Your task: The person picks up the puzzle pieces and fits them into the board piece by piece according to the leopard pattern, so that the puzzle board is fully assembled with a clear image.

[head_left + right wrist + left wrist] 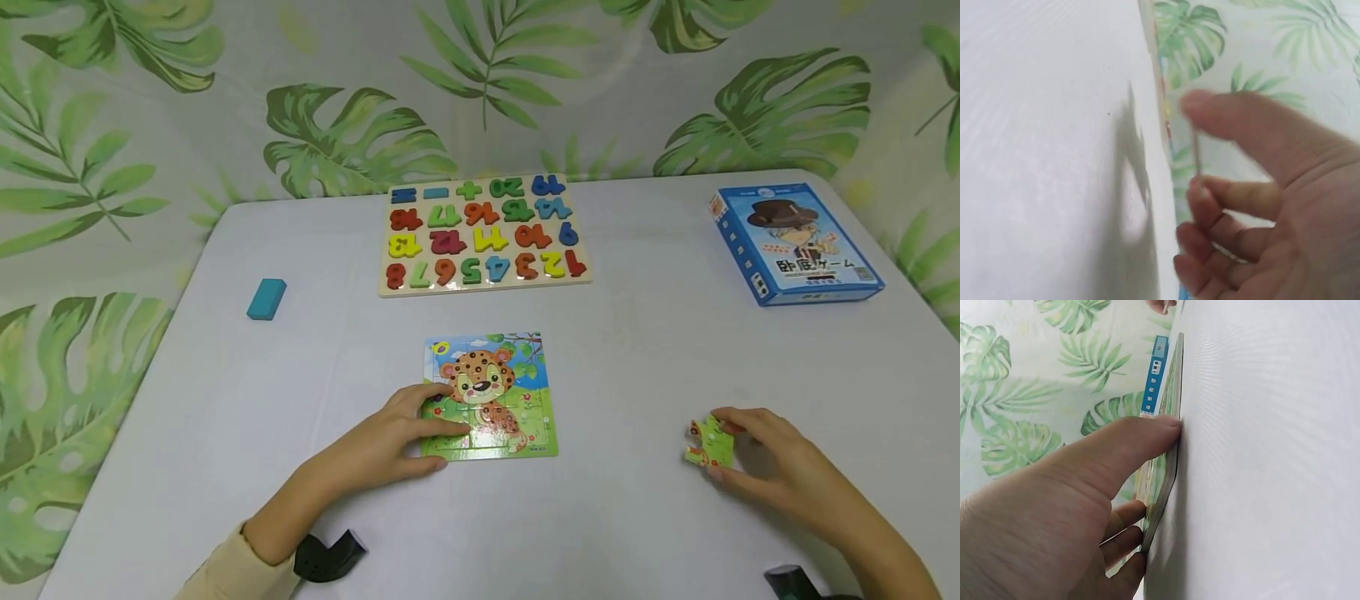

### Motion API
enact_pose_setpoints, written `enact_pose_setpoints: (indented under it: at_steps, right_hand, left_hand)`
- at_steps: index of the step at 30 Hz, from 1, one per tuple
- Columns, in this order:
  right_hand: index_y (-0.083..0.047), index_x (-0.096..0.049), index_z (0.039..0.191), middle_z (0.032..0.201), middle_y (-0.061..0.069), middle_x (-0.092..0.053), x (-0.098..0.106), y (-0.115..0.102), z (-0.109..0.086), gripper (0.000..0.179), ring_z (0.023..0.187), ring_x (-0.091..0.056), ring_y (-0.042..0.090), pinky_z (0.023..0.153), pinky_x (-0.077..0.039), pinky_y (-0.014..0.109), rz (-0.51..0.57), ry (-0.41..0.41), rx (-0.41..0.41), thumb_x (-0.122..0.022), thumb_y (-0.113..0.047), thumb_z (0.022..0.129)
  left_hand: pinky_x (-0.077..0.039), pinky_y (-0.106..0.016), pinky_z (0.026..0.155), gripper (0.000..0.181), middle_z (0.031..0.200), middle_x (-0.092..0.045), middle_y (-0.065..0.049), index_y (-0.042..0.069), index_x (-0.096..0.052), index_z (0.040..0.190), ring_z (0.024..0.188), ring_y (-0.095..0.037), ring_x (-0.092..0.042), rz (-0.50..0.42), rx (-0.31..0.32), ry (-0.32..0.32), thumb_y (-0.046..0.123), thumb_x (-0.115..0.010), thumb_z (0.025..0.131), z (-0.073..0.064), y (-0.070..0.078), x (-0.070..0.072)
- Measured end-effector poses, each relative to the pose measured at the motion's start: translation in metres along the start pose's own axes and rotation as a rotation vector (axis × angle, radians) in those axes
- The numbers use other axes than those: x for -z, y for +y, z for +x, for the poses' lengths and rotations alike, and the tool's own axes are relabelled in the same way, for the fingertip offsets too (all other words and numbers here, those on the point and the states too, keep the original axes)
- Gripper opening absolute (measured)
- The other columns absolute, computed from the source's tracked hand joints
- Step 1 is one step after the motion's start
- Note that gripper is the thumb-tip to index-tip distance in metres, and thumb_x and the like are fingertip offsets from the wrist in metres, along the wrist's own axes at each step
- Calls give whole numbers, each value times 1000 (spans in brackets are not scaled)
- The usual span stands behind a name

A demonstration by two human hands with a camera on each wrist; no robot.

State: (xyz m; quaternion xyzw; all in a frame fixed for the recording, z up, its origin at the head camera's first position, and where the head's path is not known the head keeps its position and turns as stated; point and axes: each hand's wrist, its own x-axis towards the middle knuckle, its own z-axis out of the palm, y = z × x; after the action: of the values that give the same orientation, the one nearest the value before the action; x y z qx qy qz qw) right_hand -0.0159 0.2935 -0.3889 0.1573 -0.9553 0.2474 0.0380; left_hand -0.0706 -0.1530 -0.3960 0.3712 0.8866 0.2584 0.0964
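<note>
A square leopard jigsaw puzzle (525,392) lies flat near the middle of the table. My left hand (393,433) rests on its left side, two fingers stretched over the picture. In the left wrist view the left thumb (1141,434) touches the puzzle's edge, and part of the other fingers is hidden. Off to the right, my right hand (776,458) pinches a green puzzle piece (717,442) between thumb and fingers. The right wrist view shows that piece (1197,153) edge-on, raised off the tabletop.
Behind the puzzle lies a wooden number board (480,287) with coloured numerals. A blue game box (802,242) sits at the back right. On the left is a teal block (267,299). Leaf-patterned cloth (360,133) hangs beyond the white table (622,517).
</note>
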Motion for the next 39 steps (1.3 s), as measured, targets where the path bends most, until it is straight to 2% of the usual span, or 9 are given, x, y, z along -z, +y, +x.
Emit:
enact_pose_setpoints:
  at_steps: [2,5,10,13,18,23,26,32,39]
  right_hand:
    - [-9,-52,121,105,2,-53,2,-9,4,65,87,-46,8,70,-39,16,7,10,23,-82,-17,63]
    - [-11,-51,124,107,-2,-52,6,-26,16,67,89,-46,10,69,-43,20,23,16,65,-81,-17,64]
    - [-11,-51,127,110,-2,-52,3,-56,39,69,98,-46,14,79,-37,9,69,18,151,-81,-16,65]
    - [-9,-52,127,111,-1,-52,-7,-71,52,68,101,-46,14,81,-41,15,105,6,214,-80,-14,65]
    - [-5,-51,125,111,-2,-52,-30,-86,69,65,101,-45,13,78,-47,33,150,-68,281,-79,-17,68]
    - [-7,-53,124,110,-4,-52,-52,-93,81,60,103,-43,11,83,-45,32,157,-183,272,-76,-28,72]
    - [-6,-53,125,109,-2,-52,-63,-97,87,59,102,-44,13,83,-44,32,159,-218,283,-73,-31,75]
    - [-4,-52,126,110,0,-51,-78,-103,96,59,106,-42,17,86,-42,34,145,-240,319,-70,-32,78]
    - [-5,-55,124,105,-2,-51,-80,-108,100,55,103,-42,17,85,-40,35,131,-242,331,-72,-27,76]
  left_hand:
    - [-30,-39,99,38,137,-33,-2,32,-61,116,127,-18,-23,7,4,-1,32,-69,79,0,1,0]
    - [-30,-39,99,37,138,-33,-3,32,-62,115,128,-19,-23,28,14,0,33,-68,79,0,3,0]
    - [-31,-40,98,34,137,-34,-7,28,-63,113,127,-22,-25,67,12,20,35,-66,80,2,10,-2]
    - [-32,-39,98,32,136,-36,-6,23,-63,112,126,-22,-28,87,-15,36,32,-65,82,4,12,-3]
    - [-27,-34,102,30,136,-40,0,17,-62,111,128,-17,-29,118,-59,24,31,-62,84,8,15,-7]
    - [-27,-31,101,31,134,-43,2,15,-59,107,126,-15,-34,184,-55,-6,36,-59,85,11,22,-10]
    - [-29,-32,100,38,131,-46,-1,14,-57,111,122,-17,-38,272,-87,-2,41,-58,85,14,25,-13]
    - [-36,-38,91,58,121,-47,-6,26,-46,132,109,-23,-43,434,-151,5,56,-52,82,21,30,-19]
    - [-39,-43,84,61,115,-45,-10,37,-42,133,101,-27,-43,547,-171,-26,63,-48,79,25,38,-19]
